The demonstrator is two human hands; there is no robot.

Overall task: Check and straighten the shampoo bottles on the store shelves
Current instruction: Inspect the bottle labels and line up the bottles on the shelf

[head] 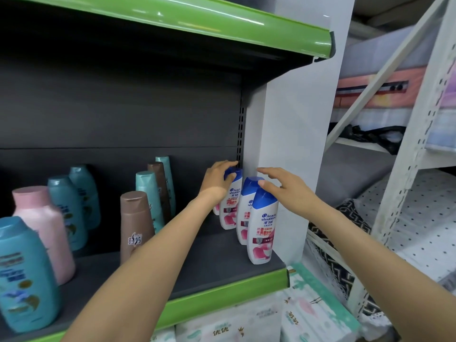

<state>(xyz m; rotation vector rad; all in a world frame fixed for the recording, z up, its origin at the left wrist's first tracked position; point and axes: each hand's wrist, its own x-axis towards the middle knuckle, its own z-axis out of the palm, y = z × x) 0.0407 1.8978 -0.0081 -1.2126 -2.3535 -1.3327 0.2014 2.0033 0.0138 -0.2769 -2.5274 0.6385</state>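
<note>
Left hand (218,180) curled over blue cap of rear white shampoo bottle (228,206), thumb on cap front, gripping it. Right hand (278,187) spread, fingers straight, thumb tip touching cap of front white bottle (262,228); holds nothing. Middle white bottle (246,208) between them. All three upright at right end of dark shelf (209,265), beside white upright panel (296,134). Brown bottle (135,223) and teal bottles (150,193) further left.

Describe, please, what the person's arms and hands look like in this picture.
Both arms are bare as far as the frame shows, with no sleeve in view. The left hand and right hand wear no gloves, and no rings, watch, bracelet or other markings are visible on either. No tools or straps are attached.
</note>
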